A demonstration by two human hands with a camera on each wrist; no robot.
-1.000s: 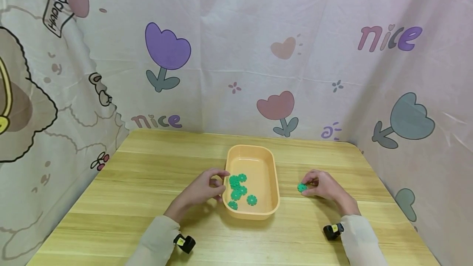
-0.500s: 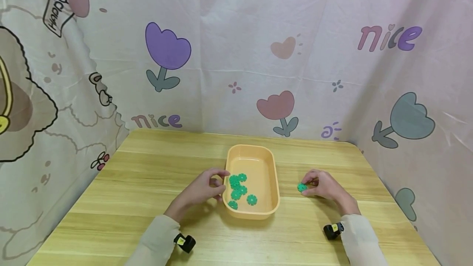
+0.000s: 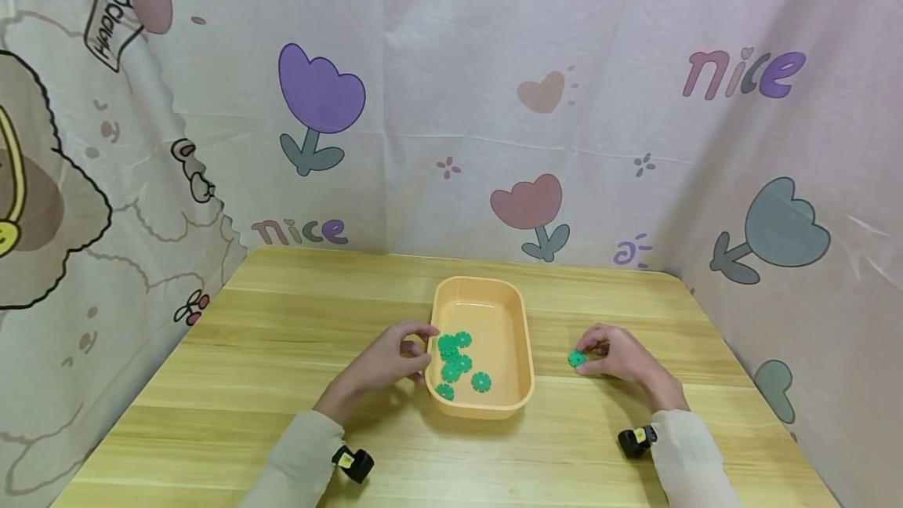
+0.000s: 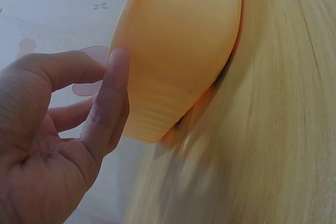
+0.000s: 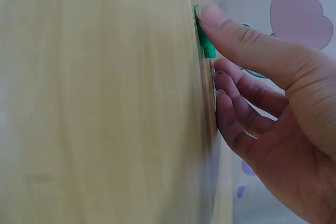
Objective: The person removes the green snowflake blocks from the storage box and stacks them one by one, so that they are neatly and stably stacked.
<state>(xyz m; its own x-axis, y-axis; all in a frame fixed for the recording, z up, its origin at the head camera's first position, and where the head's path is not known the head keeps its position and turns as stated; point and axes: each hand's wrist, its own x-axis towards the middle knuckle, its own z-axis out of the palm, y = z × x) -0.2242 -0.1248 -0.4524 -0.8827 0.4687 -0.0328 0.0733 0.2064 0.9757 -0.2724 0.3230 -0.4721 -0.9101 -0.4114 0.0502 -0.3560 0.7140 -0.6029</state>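
Note:
The left hand (image 3: pixel 386 355) is at the left rim of a yellow-orange plastic tray (image 3: pixel 504 312), pinching its edge; in the left wrist view the thumb lies on the outer side of the wall. Inside the tray several green snowflake discs (image 3: pixel 481 382) lie flat, bunched and overlapping along the left side. To the right of the tray, the right hand (image 3: pixel 614 355) pinches one green snowflake disc (image 3: pixel 576 358) between thumb and fingers, low at the tabletop. In the right wrist view the thumb covers part of that disc (image 5: pixel 206 43), and the other fingers curl beneath.
Everything stands on a wood-grain table (image 3: pixel 317 296). A printed curtain (image 3: pixel 437 100) hangs behind it and at both sides. Each wrist carries a small black camera, one on the left (image 3: pixel 353 464) and one on the right (image 3: pixel 636 441).

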